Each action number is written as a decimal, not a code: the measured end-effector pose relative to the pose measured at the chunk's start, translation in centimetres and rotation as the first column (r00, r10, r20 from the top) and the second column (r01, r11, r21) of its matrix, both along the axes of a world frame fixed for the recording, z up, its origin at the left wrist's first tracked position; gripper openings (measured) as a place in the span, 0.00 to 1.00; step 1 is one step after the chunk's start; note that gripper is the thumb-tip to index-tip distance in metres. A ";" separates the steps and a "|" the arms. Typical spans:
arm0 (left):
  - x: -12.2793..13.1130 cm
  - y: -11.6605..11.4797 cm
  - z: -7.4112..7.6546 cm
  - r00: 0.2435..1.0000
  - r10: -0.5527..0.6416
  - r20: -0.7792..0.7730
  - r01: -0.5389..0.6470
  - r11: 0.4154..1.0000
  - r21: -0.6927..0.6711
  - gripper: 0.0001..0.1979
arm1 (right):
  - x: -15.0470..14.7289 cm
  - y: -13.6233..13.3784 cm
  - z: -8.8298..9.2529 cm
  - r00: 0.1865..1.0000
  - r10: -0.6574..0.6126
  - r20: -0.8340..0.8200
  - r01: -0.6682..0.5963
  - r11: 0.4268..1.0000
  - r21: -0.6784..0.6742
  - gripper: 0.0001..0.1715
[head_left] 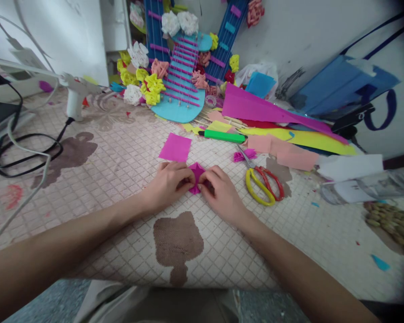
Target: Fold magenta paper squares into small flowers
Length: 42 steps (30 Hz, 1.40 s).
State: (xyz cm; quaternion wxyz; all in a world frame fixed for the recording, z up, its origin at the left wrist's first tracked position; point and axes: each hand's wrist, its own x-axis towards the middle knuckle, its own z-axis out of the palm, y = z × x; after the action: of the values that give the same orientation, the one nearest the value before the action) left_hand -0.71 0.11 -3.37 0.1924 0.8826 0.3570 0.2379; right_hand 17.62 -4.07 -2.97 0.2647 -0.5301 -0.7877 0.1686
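Note:
Between my two hands, near the middle of the table, is a small folded piece of magenta paper (196, 171). My left hand (170, 181) pinches its left edge with thumb and fingers. On the opposite edge, my right hand (220, 188) is closed in a similar pinch. Creases run across the paper between the fingertips, and part of it is hidden by them. A flat magenta paper square (175, 147) lies just beyond my left hand. To the right of my right hand are scissors (261, 184) with yellow and red handles, touching a crumpled magenta paper piece (245, 155).
A green marker (224, 136) lies behind my hands, before coloured paper sheets (276, 114). Paper flowers (153, 87) surround blue instrument-shaped crafts (180, 96) at the back. A white glue gun (76, 98) and cables (25, 154) occupy the left. A clear bottle (373, 186) lies right.

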 end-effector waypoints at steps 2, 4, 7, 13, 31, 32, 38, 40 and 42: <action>0.0 -0.1 0.0 1.000 -0.001 -0.017 0.001 1.000 0.010 0.02 | 0.0 0.0 0.0 1.000 0.006 0.009 -0.006 1.000 0.004 0.04; 0.0 -0.2 0.1 0.999 -0.002 -0.041 0.002 1.000 0.014 0.02 | 0.0 -0.1 0.0 1.000 0.002 0.024 -0.002 1.000 0.004 0.04; -0.1 -0.3 0.1 0.997 0.000 -0.075 0.002 1.000 0.027 0.03 | 0.0 -0.1 0.1 0.999 -0.004 0.045 0.004 1.000 -0.001 0.04; -0.3 -0.3 0.4 0.996 -0.039 -0.084 0.040 0.999 0.015 0.07 | 0.0 -0.4 0.3 0.999 0.001 0.048 0.000 1.000 -0.031 0.06; -0.6 0.4 0.5 0.998 -0.063 0.002 0.063 0.993 -0.102 0.04 | -0.7 -0.4 0.2 0.988 -0.058 0.144 0.058 0.998 0.003 0.09; -0.5 0.4 0.4 0.999 -0.029 0.024 0.031 0.996 -0.079 0.05 | -0.6 -0.4 0.2 0.988 -0.060 0.145 0.060 0.998 0.007 0.09; 0.0 -0.4 1.0 0.998 0.044 0.055 -0.047 0.997 0.065 0.03 | -0.7 -0.5 0.2 0.987 -0.065 0.149 0.068 0.998 -0.016 0.10; 0.1 -0.6 1.0 0.998 -0.027 0.053 0.026 0.999 0.020 0.03 | -0.6 -0.4 0.3 0.987 -0.062 0.150 0.065 0.998 -0.019 0.09; 0.2 -0.6 0.7 0.996 -0.075 0.050 0.077 0.996 -0.034 0.03 | -0.3 -0.3 0.4 0.991 -0.034 0.129 0.038 0.999 -0.028 0.10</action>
State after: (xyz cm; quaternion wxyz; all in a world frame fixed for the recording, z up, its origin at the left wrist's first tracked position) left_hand -0.50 -0.51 -2.64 0.2256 0.8860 0.3226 0.2452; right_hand 17.31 -4.38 -2.55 0.2082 -0.5580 -0.7908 0.1411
